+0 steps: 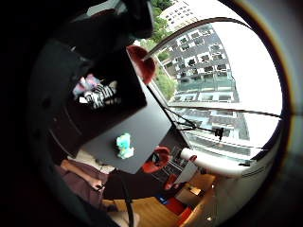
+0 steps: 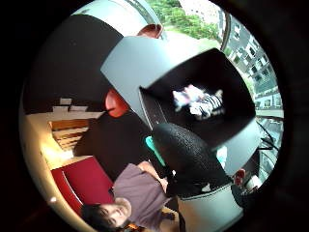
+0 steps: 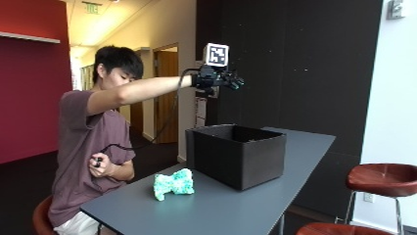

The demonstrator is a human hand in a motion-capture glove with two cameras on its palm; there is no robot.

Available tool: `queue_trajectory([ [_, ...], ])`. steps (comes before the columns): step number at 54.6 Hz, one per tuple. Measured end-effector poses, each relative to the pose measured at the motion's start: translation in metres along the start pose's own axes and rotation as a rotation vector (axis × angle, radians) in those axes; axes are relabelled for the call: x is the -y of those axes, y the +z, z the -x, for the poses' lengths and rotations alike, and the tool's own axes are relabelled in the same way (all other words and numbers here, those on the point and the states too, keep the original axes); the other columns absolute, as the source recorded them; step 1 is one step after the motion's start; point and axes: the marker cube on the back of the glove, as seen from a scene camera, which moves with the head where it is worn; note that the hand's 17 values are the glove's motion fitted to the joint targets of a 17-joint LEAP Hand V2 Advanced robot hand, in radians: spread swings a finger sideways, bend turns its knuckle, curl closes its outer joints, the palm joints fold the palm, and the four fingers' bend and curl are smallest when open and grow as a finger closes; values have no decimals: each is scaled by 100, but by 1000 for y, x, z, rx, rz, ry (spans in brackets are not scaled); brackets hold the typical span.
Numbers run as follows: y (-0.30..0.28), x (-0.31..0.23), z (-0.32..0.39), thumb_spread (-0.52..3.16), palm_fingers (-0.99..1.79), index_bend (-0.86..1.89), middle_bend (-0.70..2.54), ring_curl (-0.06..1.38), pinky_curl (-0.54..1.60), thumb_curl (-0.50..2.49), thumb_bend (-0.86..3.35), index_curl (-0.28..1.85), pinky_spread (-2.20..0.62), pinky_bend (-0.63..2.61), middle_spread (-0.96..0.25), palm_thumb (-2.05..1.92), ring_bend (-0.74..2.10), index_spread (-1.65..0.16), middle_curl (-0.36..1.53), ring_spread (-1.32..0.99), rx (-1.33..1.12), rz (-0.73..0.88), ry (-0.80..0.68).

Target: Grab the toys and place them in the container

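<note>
Right hand (image 3: 218, 78) was raised high above black box (image 3: 238, 154) on grey table (image 3: 261, 205), fingers spread, holding nothing. Zebra toy (image 2: 205, 104) and pink toy (image 2: 186, 96) lay inside box. Teal toy (image 3: 173, 184) sat on table beside box.

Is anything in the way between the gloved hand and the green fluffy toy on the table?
Nothing visible blocks it. The gloved hand is raised high above the black box, while the green toy lies on the grey table beside the box, with only open air between them.
</note>
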Motion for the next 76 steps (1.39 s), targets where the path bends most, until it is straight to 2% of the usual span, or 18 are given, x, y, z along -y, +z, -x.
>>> queue_trajectory([
  [4,13,-31,-20,120,-27,5,13,40,39,31,-5,16,6,106,3,-5,24,-15,27,2,-29,22,105],
  [9,35,-72,-45,120,-26,4,13,40,39,30,-5,15,6,105,2,-5,25,-15,26,2,56,80,228],
  [15,81,-128,-89,121,-26,4,13,40,38,28,-5,13,6,105,3,-6,26,-15,26,2,106,137,194],
  [20,151,-161,-143,122,-26,3,14,41,38,27,-5,12,6,106,3,-6,27,-14,25,2,-47,176,449],
  [25,218,-178,-172,122,-17,1,16,43,38,26,-4,10,5,108,4,-6,38,-13,26,2,-9,211,576],
  [33,323,-195,-169,121,-15,2,18,47,38,26,-5,8,3,112,5,-6,51,-12,27,1,24,303,622],
  [38,358,-197,-156,118,-10,1,20,49,39,26,-5,7,2,117,6,-5,61,-11,29,0,-39,244,622],
  [40,362,-196,-155,117,-3,1,23,50,39,26,-4,7,-1,119,5,-4,68,-10,31,-2,-10,204,626],
  [42,363,-195,-154,118,20,3,34,53,38,27,0,6,-6,117,3,2,82,-10,34,-7,23,182,625],
  [45,362,-191,-152,122,35,6,43,51,36,29,4,5,-13,117,0,10,87,-11,36,-13,54,153,626],
  [46,362,-189,-151,124,51,5,44,54,37,30,6,5,-18,122,-3,16,98,-11,37,-17,73,140,626],
  [52,367,-181,-141,130,87,6,59,60,38,36,17,0,-32,124,-13,37,126,-11,44,-28,225,116,618],
  [53,368,-179,-142,132,84,4,59,59,38,36,16,-1,-33,124,-14,35,125,-11,44,-29,249,114,619],
  [57,371,-173,-147,119,98,9,75,65,39,45,22,-2,-36,121,-20,53,137,-13,53,-31,328,110,596],
  [58,370,-172,-147,116,93,9,73,64,39,46,22,-2,-37,122,-21,54,135,-13,52,-32,336,116,590],
  [64,352,-168,-148,97,116,27,101,67,40,55,21,0,-38,111,-26,59,139,-19,66,-33,376,195,580],
  [69,305,-166,-164,84,117,41,112,69,41,61,21,1,-39,108,-29,61,142,-22,75,-34,359,172,599],
  [76,210,-160,-185,69,114,58,121,70,43,68,20,2,-41,108,-31,63,145,-26,84,-35,264,61,642],
])
